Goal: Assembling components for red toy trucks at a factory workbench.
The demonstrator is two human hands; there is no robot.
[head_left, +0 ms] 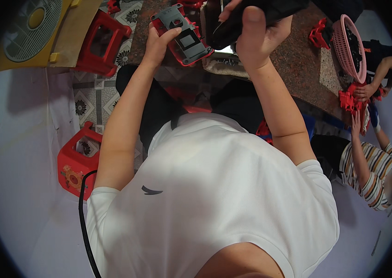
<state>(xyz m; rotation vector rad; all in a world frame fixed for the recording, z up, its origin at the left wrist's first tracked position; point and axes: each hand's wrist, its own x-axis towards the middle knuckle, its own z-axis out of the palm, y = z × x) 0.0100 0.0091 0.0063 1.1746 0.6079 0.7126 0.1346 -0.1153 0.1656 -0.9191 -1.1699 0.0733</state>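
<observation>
My left hand (157, 45) is closed round the left edge of a grey-and-red plastic toy chassis (191, 44), thumb resting on its grey face. The chassis has a square opening and is held tilted above the table's near edge. Close by on the right, my right hand (260, 44) grips a dark, long object (275, 11) whose narrower end points toward the chassis. Its kind is not clear, as the top of the frame cuts it off. Below it sits a pale shallow tray (226, 68) with small shiny bits, partly hidden by my right hand.
The speckled brown table (293, 65) spans the top. Red plastic parts (319, 34) and a pink basket (346, 48) of black pieces stand on the right. Beyond, a person in a striped shirt (367, 171) handles red parts. Red stools (105, 41) and a yellow fan (34, 28) are at left.
</observation>
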